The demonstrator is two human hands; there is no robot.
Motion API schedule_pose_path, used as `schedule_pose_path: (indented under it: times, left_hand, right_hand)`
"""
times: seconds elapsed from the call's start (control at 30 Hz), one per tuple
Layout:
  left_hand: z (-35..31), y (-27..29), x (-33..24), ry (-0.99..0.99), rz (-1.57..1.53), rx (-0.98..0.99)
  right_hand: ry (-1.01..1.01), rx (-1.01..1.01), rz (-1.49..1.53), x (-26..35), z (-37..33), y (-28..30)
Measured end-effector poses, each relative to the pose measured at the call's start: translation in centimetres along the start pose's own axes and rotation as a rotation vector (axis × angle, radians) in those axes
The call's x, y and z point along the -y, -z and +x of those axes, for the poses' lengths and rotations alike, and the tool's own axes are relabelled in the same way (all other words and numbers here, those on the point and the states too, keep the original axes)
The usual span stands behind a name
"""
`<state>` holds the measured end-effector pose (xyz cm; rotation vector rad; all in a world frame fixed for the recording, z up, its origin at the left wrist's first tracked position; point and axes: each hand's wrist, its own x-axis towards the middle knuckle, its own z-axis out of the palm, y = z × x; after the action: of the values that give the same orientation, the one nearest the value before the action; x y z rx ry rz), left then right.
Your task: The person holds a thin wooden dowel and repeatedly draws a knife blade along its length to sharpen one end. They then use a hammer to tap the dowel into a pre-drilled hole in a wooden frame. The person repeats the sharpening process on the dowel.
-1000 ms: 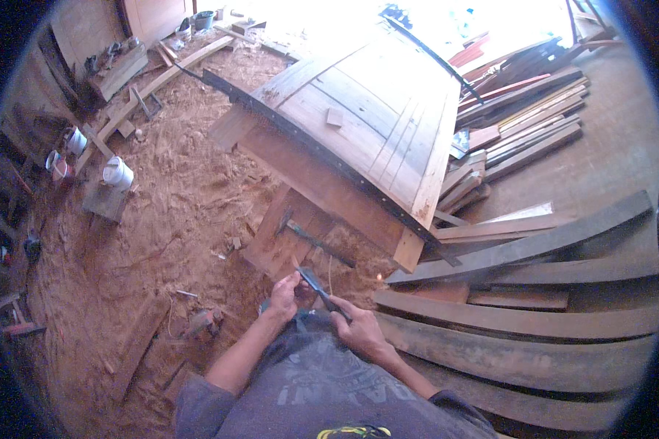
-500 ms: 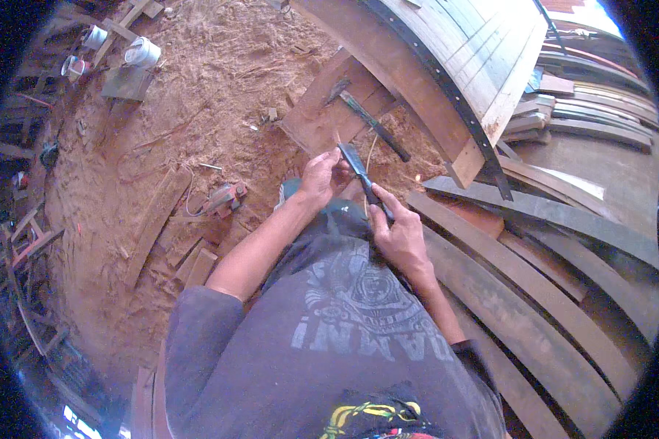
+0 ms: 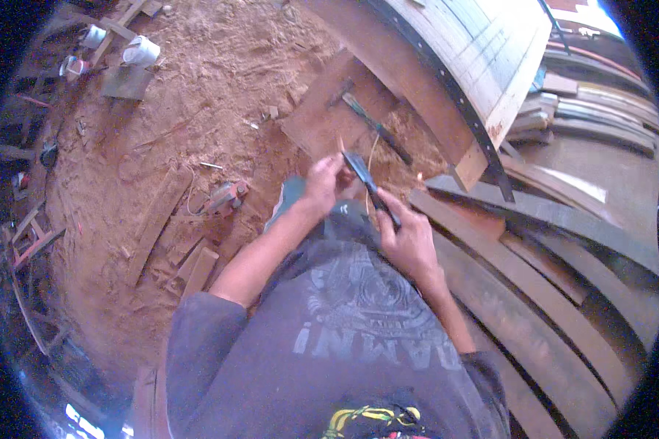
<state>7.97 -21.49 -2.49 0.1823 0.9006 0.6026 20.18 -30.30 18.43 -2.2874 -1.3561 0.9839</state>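
Observation:
My right hand (image 3: 408, 240) is wrapped round the dark handle of a chisel (image 3: 359, 168); its broad flat blade points up and left toward my other hand. My left hand (image 3: 324, 184) is closed in a pinch on a thin, pointed wooden stick (image 3: 340, 145), whose pale tip sticks up past the fingers. The chisel's blade end lies right beside the stick; whether they touch I cannot tell. Beyond both hands, a long dark-handled tool (image 3: 379, 130) rests across a brown board (image 3: 307, 124) on the ground.
A planked hull-like wooden structure (image 3: 483, 66) with a dark edge strip rises ahead on the right. Long curved planks (image 3: 520, 322) lie to my right. On the left, a red corded power tool (image 3: 229, 196) sits on wood shavings, with a white bucket (image 3: 140, 53) farther off.
The chisel and my right hand have shifted slightly down and right. My left hand stays nearly in place, and more of the stick's tip shows clear of the blade.

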Motion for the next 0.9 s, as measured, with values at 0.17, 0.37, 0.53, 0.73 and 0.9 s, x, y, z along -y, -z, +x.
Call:
schedule_pose_path:
  times: [0.17,0.37,0.53,0.73,0.9]
  left_hand:
    - [0.7,2.8,-0.8,0.047,-0.036,0.001]
    - [-2.4,0.1,-1.3,0.174,-0.184,0.192]
    - [-2.1,0.1,-0.3,0.099,-0.086,0.145]
    - [-2.0,0.1,-0.4,0.056,-0.124,0.217]
    - [-2.6,0.0,-0.9,0.06,-0.055,0.145]
  right_hand:
    - [-0.063,0.057,-0.067,0.6,0.7,-0.9]
    - [-0.209,0.105,0.029,0.5,-0.5,1.2]
    - [-0.138,0.088,0.055,-0.2,-0.9,0.6]
    - [-0.031,0.026,-0.01,0.3,1.6,-1.2]
    - [-0.006,0.048,0.074,-0.2,-1.8,1.0]
